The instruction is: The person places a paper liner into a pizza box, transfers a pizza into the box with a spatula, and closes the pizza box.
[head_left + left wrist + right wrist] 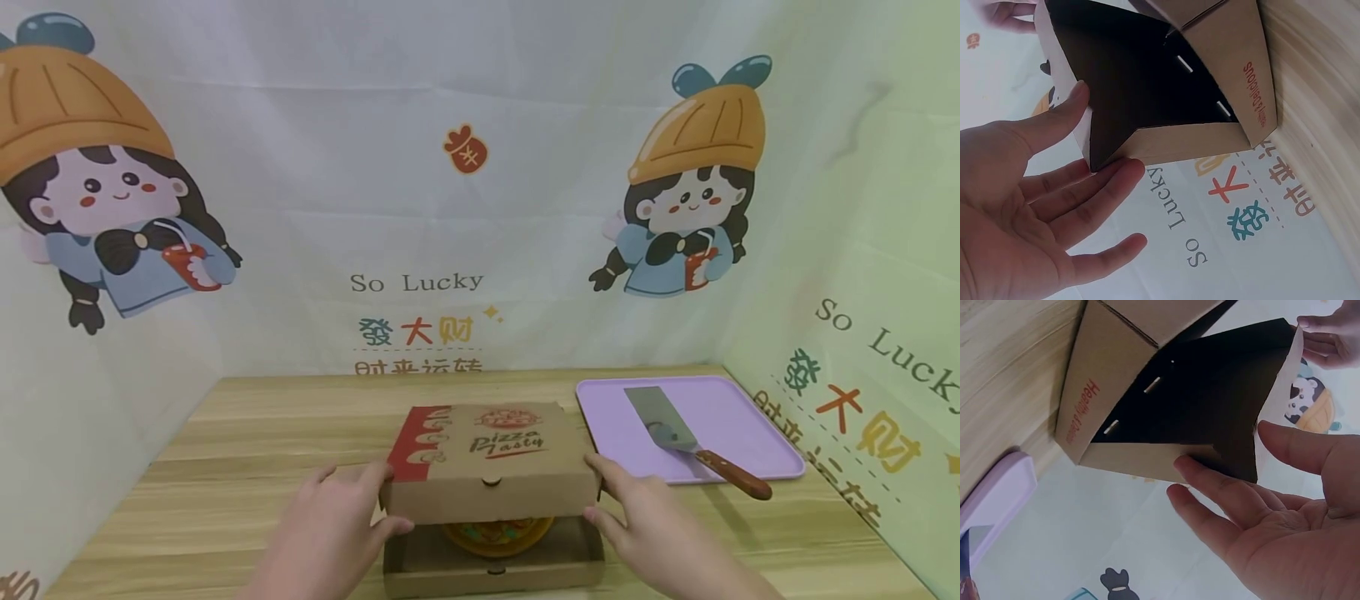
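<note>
A cardboard pizza box sits at the front of the table in the head view, its printed lid (491,502) partly raised over the base (442,582). Through the gap at the front a pizza (498,546) with colourful toppings shows; the lid hides the rest of it. My left hand (337,521) pinches the lid's left front corner between thumb and fingers. At the right front corner, my right hand (645,521) grips the lid the same way. Both wrist views show the lid's dark inside, and the pizza is not visible there.
To the right of the box lies a lavender tray (727,408). A metal spatula (660,421) rests on it, its wooden handle reaching past the tray's front edge. Printed cloth (405,225) hangs behind and on both sides of the wooden table (247,442).
</note>
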A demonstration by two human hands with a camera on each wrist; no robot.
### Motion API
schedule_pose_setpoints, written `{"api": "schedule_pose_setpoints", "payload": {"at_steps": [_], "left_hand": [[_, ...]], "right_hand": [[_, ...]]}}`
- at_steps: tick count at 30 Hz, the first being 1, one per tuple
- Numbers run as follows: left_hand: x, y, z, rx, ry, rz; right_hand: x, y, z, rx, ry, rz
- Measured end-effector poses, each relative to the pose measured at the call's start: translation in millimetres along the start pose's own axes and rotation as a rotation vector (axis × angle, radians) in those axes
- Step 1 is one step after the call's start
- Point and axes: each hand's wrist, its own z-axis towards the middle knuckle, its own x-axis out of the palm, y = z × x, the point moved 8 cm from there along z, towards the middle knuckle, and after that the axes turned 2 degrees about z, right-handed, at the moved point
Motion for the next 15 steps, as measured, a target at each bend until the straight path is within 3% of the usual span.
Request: {"api": "schedule_pose_setpoints", "payload": {"at_steps": [7,15], "left_hand": [[5.2,-6.2,-3.4,0.067,-0.05,0.035],[19.3,-5.3,-2.6,0.006,0.097,0.022]], "right_hand": [[8,-3,-0.8,-0.034,0.027,-0.019],[16,-3,-2.8,-0.101,0.011,-0.093]]}}
